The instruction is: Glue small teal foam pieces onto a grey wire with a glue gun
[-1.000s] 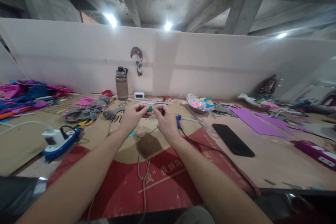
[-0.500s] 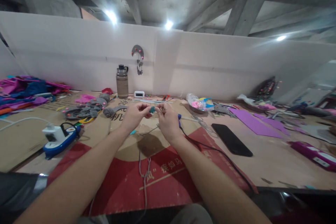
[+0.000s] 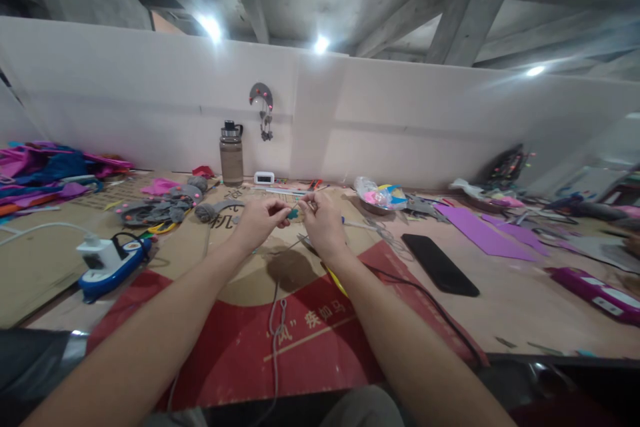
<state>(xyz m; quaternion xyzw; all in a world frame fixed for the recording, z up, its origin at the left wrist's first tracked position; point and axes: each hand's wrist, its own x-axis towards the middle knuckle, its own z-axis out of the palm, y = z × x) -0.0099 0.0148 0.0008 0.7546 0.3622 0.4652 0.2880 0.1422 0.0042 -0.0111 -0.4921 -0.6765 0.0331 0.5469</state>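
My left hand (image 3: 261,221) is closed in a pinch, a small teal piece (image 3: 293,213) at its fingertips. Close beside it, my right hand (image 3: 323,227) pinches something too thin to make out, just above the teal piece. A grey cord (image 3: 275,333) trails from below the hands over the red part of the cardboard (image 3: 225,347) toward the front edge; its upper end cannot be followed clearly. Beneath my right wrist lies a yellow-handled tool (image 3: 337,280), perhaps scissors, mostly covered by the forearm.
A black phone (image 3: 440,265) and purple sheets (image 3: 485,230) lie at right, near a magenta power strip (image 3: 595,293). A blue power strip (image 3: 115,270) is at left. Behind stand a water bottle (image 3: 231,155), grey felt pieces (image 3: 160,207) and a bowl (image 3: 375,205).
My fingertips have shifted apart slightly around the teal piece, which sits a little lower. The yellow handle now shows beside my right wrist, and the cord's upper part has moved slightly right.
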